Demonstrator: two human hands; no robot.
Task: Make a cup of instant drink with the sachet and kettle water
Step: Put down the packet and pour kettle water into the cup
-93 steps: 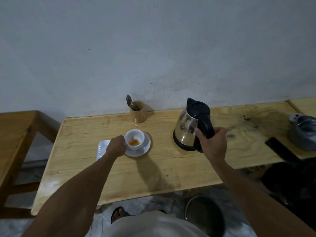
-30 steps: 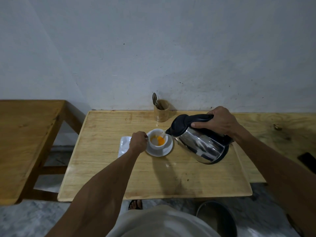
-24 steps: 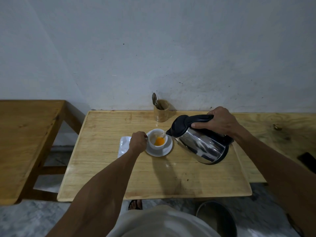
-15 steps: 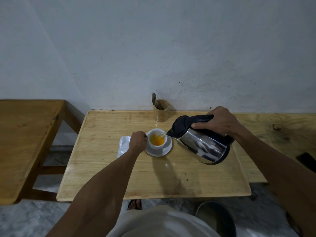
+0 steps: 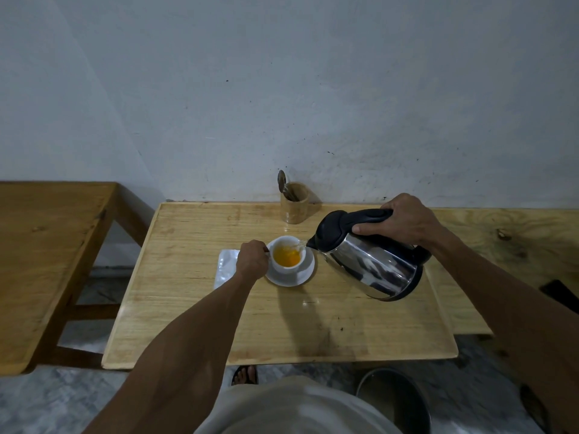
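Note:
A small white cup (image 5: 279,267) stands on a white saucer (image 5: 302,275) on the light wooden table (image 5: 282,324). Orange liquid fills much of the cup. My left hand (image 5: 252,260) grips the cup's handle on its left side. My right hand (image 5: 402,219) holds the black handle of a steel kettle (image 5: 372,266), which is tilted left with its spout at the cup's rim. A thin stream of water runs from spout to cup. A white sachet (image 5: 225,270) lies flat to the left, partly under my left hand.
A wooden holder (image 5: 294,203) with a spoon (image 5: 282,180) stands at the back by the wall. Another wooden table (image 5: 37,245) is at left. A dark flat object (image 5: 560,292) lies at far right. A round metal bin (image 5: 394,399) stands on the floor below.
Between the earliest frame and now the kettle was lifted from the table, brought to the cup and tilted. Over the last second water has kept pouring and the orange liquid has risen.

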